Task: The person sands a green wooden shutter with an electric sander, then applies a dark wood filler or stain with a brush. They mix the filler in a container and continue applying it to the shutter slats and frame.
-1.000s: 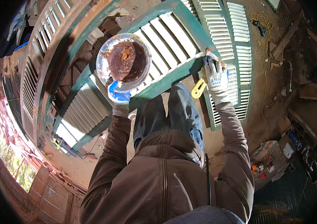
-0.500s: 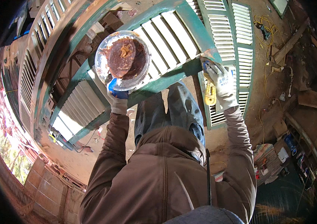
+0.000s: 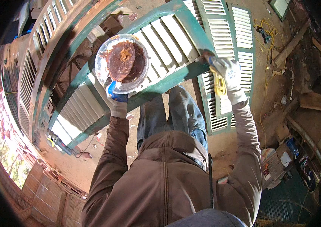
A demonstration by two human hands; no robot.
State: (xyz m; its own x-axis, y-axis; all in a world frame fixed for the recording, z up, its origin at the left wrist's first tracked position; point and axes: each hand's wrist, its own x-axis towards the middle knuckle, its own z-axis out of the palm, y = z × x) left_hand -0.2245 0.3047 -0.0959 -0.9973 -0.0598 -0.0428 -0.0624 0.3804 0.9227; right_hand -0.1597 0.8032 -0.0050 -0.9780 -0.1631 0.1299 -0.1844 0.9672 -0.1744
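My left hand (image 3: 117, 99), in a blue and white glove, holds a clear round bowl (image 3: 122, 62) of brown paste by its near rim, above a green louvered shutter (image 3: 156, 45). My right hand (image 3: 226, 73), in a white glove, grips a yellow-handled brush or scraper (image 3: 219, 85). Its working end touches the shutter's green frame rail (image 3: 175, 77) at the right corner. My legs in blue jeans (image 3: 170, 113) stand just behind the shutter.
More green louvered shutters (image 3: 224, 34) lie on the dirt floor to the right. Others lean at the left (image 3: 43, 49). A yellow cord (image 3: 268, 41) and wood planks (image 3: 290, 45) lie at upper right. Boxes and clutter (image 3: 281, 159) sit at lower right.
My right hand has moved up and right along the frame rail with the tool. The bowl has stayed over the shutter in my left hand.
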